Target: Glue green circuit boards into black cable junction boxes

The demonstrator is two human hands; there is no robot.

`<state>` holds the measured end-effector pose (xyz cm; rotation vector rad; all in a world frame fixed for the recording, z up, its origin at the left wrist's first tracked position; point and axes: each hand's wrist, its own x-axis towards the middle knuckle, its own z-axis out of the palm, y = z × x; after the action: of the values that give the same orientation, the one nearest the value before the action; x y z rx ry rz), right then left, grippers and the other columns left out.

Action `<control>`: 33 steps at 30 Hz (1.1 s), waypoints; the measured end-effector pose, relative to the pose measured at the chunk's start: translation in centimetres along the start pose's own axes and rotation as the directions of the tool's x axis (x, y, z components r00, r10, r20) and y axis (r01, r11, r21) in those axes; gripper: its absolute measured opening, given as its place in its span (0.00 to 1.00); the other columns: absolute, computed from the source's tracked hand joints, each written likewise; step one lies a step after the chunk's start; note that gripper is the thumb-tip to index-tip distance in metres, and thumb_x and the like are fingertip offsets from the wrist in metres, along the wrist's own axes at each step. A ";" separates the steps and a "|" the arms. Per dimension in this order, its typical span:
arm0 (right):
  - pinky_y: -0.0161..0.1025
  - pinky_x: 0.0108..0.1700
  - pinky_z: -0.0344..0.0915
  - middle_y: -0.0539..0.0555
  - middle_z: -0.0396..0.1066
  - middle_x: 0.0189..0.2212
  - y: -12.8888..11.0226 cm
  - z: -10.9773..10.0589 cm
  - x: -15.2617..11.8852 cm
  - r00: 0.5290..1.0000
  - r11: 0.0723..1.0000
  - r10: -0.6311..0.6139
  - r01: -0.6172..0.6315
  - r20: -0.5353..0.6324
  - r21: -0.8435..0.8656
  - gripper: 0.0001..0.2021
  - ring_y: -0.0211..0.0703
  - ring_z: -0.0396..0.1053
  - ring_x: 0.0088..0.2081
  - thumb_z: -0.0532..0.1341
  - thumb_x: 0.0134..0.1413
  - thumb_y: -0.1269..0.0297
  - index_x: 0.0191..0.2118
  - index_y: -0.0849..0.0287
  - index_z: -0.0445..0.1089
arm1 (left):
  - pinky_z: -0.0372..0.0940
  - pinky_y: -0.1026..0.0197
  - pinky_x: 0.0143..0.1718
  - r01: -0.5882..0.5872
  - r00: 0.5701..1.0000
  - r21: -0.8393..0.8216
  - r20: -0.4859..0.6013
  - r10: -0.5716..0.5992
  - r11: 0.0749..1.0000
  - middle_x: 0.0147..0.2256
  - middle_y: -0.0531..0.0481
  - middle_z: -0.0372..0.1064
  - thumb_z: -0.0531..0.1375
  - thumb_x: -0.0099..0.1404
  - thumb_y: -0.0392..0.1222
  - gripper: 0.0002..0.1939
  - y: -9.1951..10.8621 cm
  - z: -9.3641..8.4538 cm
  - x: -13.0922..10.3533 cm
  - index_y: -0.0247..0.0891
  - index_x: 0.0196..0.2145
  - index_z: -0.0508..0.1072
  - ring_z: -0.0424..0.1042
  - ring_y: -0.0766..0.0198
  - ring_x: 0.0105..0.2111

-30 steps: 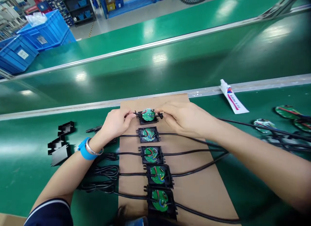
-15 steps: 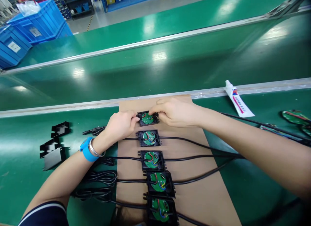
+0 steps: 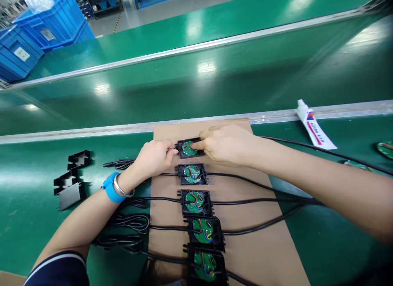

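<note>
Several open black housings, each with a round green circuit board and coloured wires, form a column on a cardboard sheet (image 3: 251, 220). At the far end, my left hand (image 3: 157, 155) pinches the left edge of the farthest housing (image 3: 199, 153), where its cable enters. My right hand (image 3: 225, 144) reaches over the same housing from the right, its index finger extended onto the green board (image 3: 188, 148) and the other fingers curled. The second housing (image 3: 201, 181) lies just below with red and blue wires showing. Black cables run out from both sides of the housings.
Bundled black cables (image 3: 133, 222) lie left of the cardboard, with black plastic covers (image 3: 72, 196) farther left. A white tube (image 3: 316, 128) rests by the metal rail at right, near loose green boards (image 3: 385, 150). Blue crates (image 3: 50, 21) stand at the far left.
My right hand has shifted from gripping near the right edge of the farthest housing to pressing its index finger on the board. My left hand stays at the left edge. The view has shifted slightly.
</note>
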<state>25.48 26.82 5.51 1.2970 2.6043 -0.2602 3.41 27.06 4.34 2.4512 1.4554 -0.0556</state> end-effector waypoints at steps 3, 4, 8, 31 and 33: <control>0.40 0.29 0.49 0.60 0.76 0.39 -0.7 0.1 -0.2 0.999 1.000 0.019 -0.020 -0.028 -0.021 0.19 0.49 0.72 0.35 0.52 0.61 0.65 0.48 0.54 0.79 | 0.54 0.60 0.28 0.012 1.000 -0.090 0.005 -0.012 0.996 0.27 0.50 0.75 0.58 0.68 0.42 0.09 -0.3 -0.1 0.1 0.38 0.33 0.77 0.68 0.62 0.27; 0.40 0.29 0.50 0.61 0.76 0.39 -0.9 0.2 -0.2 0.999 0.999 0.028 -0.029 -0.045 -0.023 0.19 0.49 0.72 0.34 0.51 0.62 0.63 0.48 0.56 0.79 | 0.54 0.61 0.28 0.019 1.000 -0.127 0.009 -0.018 0.992 0.27 0.51 0.74 0.59 0.67 0.42 0.08 -0.4 -0.1 0.1 0.39 0.33 0.77 0.68 0.63 0.26; 0.41 0.29 0.49 0.59 0.76 0.40 -1.0 0.9 -0.1 0.997 0.999 0.052 -0.053 -0.049 -0.004 0.22 0.47 0.72 0.34 0.47 0.66 0.61 0.49 0.54 0.78 | 0.56 0.62 0.28 0.089 0.995 -0.296 0.069 -0.071 0.951 0.25 0.54 0.74 0.63 0.62 0.42 0.05 -1.6 0.1 0.7 0.40 0.31 0.78 0.68 0.66 0.25; 0.41 0.32 0.54 0.62 0.73 0.44 -1.3 1.1 -0.7 0.995 0.989 0.088 -0.081 -0.051 0.126 0.21 0.49 0.72 0.36 0.49 0.64 0.62 0.50 0.57 0.78 | 0.65 0.59 0.29 -0.200 0.951 0.518 -0.102 0.292 0.832 0.32 0.42 0.74 0.53 0.66 0.27 0.11 2.3 2.2 -2.1 0.34 0.36 0.75 0.73 0.55 0.35; 0.42 0.32 0.55 0.62 0.73 0.44 -1.3 1.2 -0.8 0.993 0.987 0.086 -0.075 -0.075 0.143 0.21 0.50 0.72 0.36 0.49 0.63 0.62 0.49 0.57 0.78 | 0.66 0.60 0.31 -0.190 0.957 0.458 -0.111 0.267 0.869 0.33 0.43 0.75 0.53 0.67 0.28 0.12 1.7 2.1 -2.2 0.35 0.37 0.76 0.74 0.57 0.35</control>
<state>25.05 25.11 4.71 1.4856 2.6338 -0.3911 4.05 23.82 3.13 3.0572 1.3165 -0.1442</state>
